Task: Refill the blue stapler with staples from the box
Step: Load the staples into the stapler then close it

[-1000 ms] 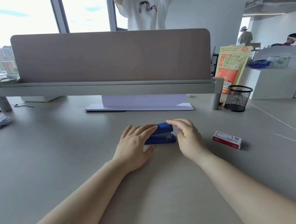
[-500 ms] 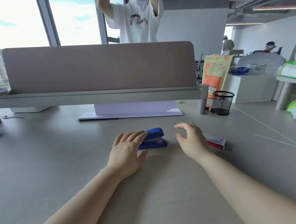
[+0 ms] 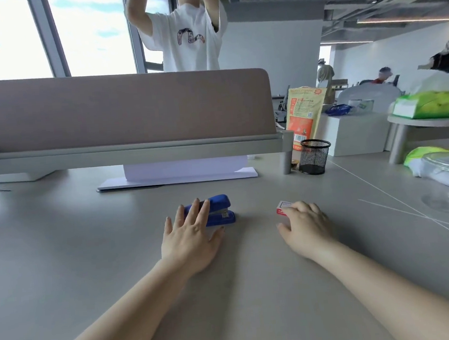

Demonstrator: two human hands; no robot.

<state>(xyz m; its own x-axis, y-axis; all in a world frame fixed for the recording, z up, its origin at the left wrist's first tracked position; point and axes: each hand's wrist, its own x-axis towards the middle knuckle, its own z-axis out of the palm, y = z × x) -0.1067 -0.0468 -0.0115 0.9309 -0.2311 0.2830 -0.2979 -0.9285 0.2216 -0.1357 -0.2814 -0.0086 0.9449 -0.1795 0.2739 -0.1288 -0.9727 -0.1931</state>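
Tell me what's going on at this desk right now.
A person is getting set to refill a blue stapler. Their left hand lies flat with its fingers over the stapler's back end, and the stapler is shut on the desk. Their right hand covers most of the small red and white staple box beside it. No staples are out yet.

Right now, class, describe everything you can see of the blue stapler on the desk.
The blue stapler lies closed and flat on the grey desk, its length running left to right. It has a glossy blue top and base that look like plastic, with a grey metal part showing between them near the right end. The left hand rests its fingers over the stapler's left part, hiding that end.
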